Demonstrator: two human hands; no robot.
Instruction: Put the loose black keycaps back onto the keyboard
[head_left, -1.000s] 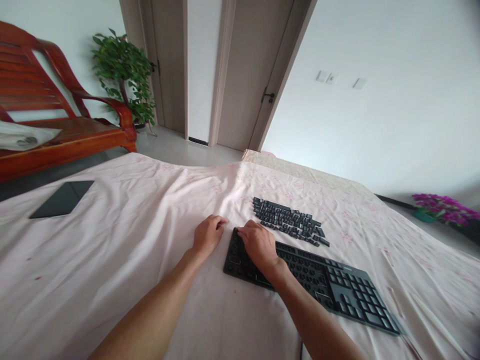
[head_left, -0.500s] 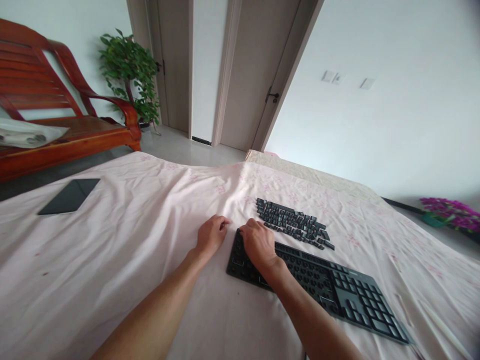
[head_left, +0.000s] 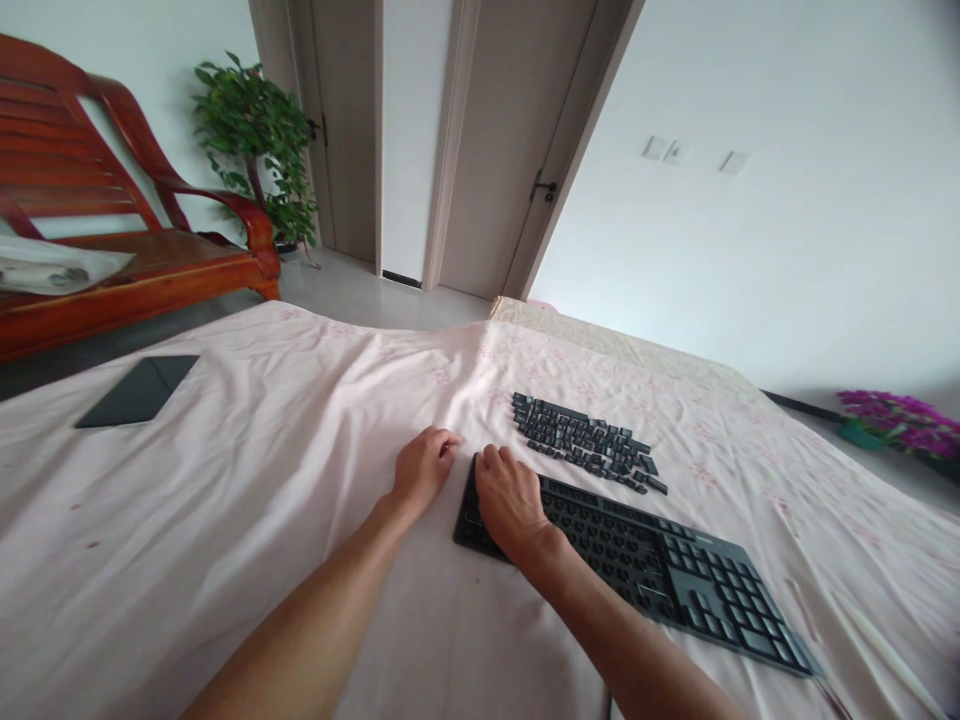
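Observation:
A black computer keyboard [head_left: 622, 545] lies at a slant on the pink sheet. Its left part is without keycaps, while keys still sit at its right end. My right hand [head_left: 510, 495] is over the keyboard's top left corner, fingers curled together and bent down onto it. The fingertips are hidden, so whatever they pinch does not show. Just left of the keyboard, my left hand [head_left: 425, 462] is above the sheet with its fingers curled in, the thumb side toward the right hand. Behind the keyboard, loose black keycaps [head_left: 577, 440] are laid out in rows.
The rumpled pink sheet [head_left: 300, 500] covers the surface. A dark flat tablet or phone [head_left: 139, 391] lies on it at far left. Beyond are a wooden bench [head_left: 172, 262], a green plant [head_left: 259, 140] and doors. Purple flowers [head_left: 900, 418] stand at the right.
My right hand has shifted slightly left and down along the keyboard's left end, its fingers drawn closer together. My left hand stays nearly where it was.

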